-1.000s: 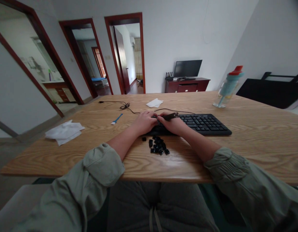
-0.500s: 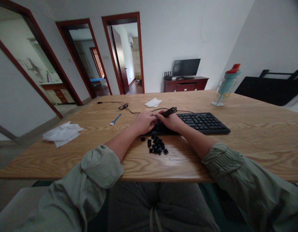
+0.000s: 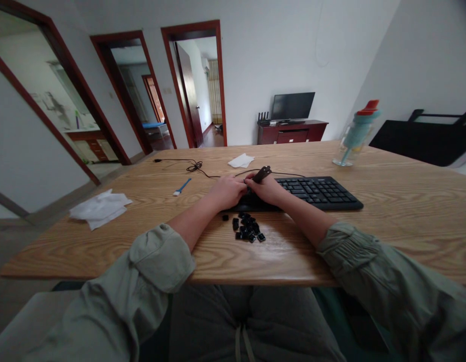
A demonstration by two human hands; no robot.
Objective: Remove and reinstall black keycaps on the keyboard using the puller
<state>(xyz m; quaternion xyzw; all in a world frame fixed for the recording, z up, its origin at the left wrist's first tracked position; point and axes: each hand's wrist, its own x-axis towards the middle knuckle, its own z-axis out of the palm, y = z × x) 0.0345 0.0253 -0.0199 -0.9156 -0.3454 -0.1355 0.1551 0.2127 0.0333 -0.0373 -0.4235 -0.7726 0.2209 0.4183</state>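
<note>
A black keyboard (image 3: 319, 193) lies on the wooden table, its left part largely covered by my hands. My right hand (image 3: 266, 189) is closed around a dark, flat tool handle (image 3: 262, 174) with small holes at its upper end; the handle tilts up to the right, and its working end is hidden. Right beside it, my left hand (image 3: 230, 191) rests over the keyboard's left end with fingers curled in. Whatever those fingers pinch cannot be seen. In front of the keyboard sits a loose heap of black keycaps (image 3: 250, 228), with one keycap (image 3: 225, 217) apart to its left.
Left of my hands lies a small blue brush (image 3: 182, 187) with white bristles. White tissues (image 3: 100, 207) lie at the table's left, another tissue (image 3: 241, 160) behind the keyboard. A coiled cable (image 3: 195, 166) runs along the back. At the far right stands a bottle (image 3: 354, 136).
The dark tool handle has swung a little left and stands more upright in my right hand. My left fingers have shifted slightly against the right ones. The view has moved slightly.
</note>
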